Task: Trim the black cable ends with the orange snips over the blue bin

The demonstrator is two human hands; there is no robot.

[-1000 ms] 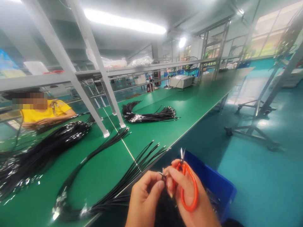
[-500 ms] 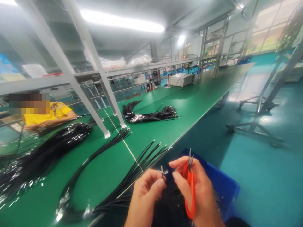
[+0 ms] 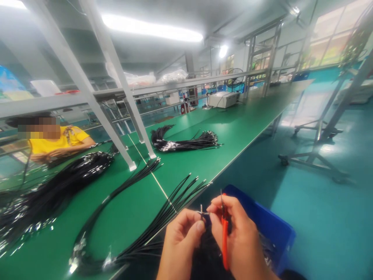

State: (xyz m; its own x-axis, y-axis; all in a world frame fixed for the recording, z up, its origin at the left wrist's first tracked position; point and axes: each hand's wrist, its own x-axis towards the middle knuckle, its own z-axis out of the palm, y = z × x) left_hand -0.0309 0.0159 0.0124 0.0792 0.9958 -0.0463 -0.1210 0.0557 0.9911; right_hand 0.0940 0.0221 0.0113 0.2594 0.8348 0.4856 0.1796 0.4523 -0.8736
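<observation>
Clear passage noted above the green table (image 3: 233, 132) between the far cable bundle (image 3: 189, 144) and the table's near edge. Obstructions: slanted metal posts (image 3: 128, 81) at left, fanned cable ends (image 3: 186, 190) beside the left hand (image 3: 189, 229), and upright scissor blades (image 3: 223, 204) at the right hand (image 3: 229, 221).

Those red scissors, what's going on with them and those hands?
The right hand holds the red-handled scissors, blades up, its fingertips at the pale strands of a cable end pinched in the left hand. Bundled black cables lie on the green table; across it, a person in yellow has both hands near dark cables.
</observation>
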